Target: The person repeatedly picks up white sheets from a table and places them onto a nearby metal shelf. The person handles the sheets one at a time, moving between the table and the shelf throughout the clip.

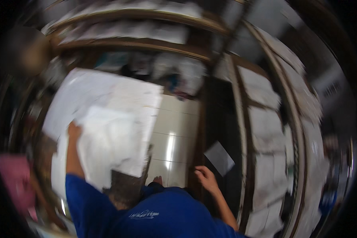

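Large white sheets (137, 93) lie in an overlapping pile on a table at the left, with a smaller, brighter white stack (107, 131) on top. My left hand (74, 130) is at the left edge of that stack. Blur hides whether its fingers grip a sheet. My right hand (205, 176) hovers over the edge of a dark surface (222, 119) on the right, fingers loosely bent and apart, nothing visible in them. Just beyond it, a single white square sheet (219, 158) lies turned at an angle on that dark surface.
Wooden shelves (135, 41) with white sheets run across the back. More racks (242, 150) of stacked white sheets stand along the right. Shiny floor tiles (174, 127) separate the table from the dark surface. A pink cloth-like thing (16, 180) is at far left.
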{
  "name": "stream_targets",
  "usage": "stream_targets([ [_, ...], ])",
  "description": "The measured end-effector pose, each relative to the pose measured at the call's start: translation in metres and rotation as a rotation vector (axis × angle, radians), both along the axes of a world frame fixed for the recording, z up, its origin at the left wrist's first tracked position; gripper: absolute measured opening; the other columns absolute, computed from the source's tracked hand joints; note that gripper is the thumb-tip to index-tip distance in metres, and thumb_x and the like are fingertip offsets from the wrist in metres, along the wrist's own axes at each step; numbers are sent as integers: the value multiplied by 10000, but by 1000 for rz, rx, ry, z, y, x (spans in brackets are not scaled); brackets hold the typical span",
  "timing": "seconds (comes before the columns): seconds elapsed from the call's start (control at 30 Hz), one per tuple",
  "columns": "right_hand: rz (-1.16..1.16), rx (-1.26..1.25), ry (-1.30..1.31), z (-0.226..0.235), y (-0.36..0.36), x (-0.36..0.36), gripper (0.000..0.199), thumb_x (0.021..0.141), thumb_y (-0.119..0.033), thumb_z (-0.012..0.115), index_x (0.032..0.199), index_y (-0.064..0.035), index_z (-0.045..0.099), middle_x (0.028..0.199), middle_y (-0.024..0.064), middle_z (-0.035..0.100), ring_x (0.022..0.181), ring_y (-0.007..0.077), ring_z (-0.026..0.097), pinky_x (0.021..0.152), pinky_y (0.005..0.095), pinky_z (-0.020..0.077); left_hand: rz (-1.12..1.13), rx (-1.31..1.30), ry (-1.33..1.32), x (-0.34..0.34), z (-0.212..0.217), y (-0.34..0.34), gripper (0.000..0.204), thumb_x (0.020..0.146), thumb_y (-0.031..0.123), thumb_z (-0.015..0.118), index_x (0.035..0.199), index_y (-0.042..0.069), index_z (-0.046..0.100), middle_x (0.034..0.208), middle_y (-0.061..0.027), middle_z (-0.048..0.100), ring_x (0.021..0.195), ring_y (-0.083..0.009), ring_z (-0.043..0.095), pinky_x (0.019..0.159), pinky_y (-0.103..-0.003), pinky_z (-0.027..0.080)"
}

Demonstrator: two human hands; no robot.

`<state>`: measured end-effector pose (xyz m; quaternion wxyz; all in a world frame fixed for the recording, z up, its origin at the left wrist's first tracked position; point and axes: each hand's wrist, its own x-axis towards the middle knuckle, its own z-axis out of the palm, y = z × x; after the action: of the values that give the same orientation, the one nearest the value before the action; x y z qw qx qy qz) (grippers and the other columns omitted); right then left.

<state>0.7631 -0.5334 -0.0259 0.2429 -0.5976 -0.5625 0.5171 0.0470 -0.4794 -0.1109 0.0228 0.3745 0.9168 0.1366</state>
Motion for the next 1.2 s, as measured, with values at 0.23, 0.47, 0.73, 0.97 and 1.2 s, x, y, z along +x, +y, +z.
stream_targets([
  [0.23, 35, 192, -50, 21, 14, -6, 255, 916, -233, 566, 1110, -69, 580, 696, 85, 557, 631, 192, 536, 606, 350, 439, -547, 293, -127, 135, 113, 60, 130, 844, 5, 482, 963, -35, 514, 750, -152, 515, 679, -260, 491, 660, -372, 440],
  [0.47, 16, 213, 156, 89, 21, -29, 403, 925, -258, 539, 1260, -44, 473, 925, 177, 624, 826, 283, 615, 734, 395, 479, -1159, 365, -280, 391, 165, 38, 147, 855, 6, 498, 972, -46, 570, 837, -202, 586, 734, -337, 577, 696, -379, 472],
  [0.73, 67, 359, 79, 75, 7, -14, 362, 981, -291, 443, 1199, -16, 535, 1056, 205, 582, 999, 358, 583, 868, 413, 456, -1598, 141, -367, 536, 152, -36, 84, 777, 28, 587, 855, -2, 581, 737, -155, 582, 664, -339, 580, 597, -444, 418],
  [0.97, -139, 377, -57, 86, -27, 48, 203, 878, -157, 522, 979, 5, 591, 866, 184, 619, 824, 336, 614, 760, 413, 480, -1771, 134, -656, 591, 185, -59, 204, 787, 64, 627, 981, 9, 598, 716, -130, 549, 632, -304, 561, 593, -409, 425],
  [1.2, -737, 441, -490, 127, -146, 207, 295, 897, -207, 544, 1116, -13, 506, 1033, 143, 591, 893, 232, 583, 848, 410, 456, -1809, 108, -743, 618, 196, -74, 271, 785, 96, 663, 1040, 16, 615, 699, -103, 585, 609, -273, 569, 608, -381, 433],
])
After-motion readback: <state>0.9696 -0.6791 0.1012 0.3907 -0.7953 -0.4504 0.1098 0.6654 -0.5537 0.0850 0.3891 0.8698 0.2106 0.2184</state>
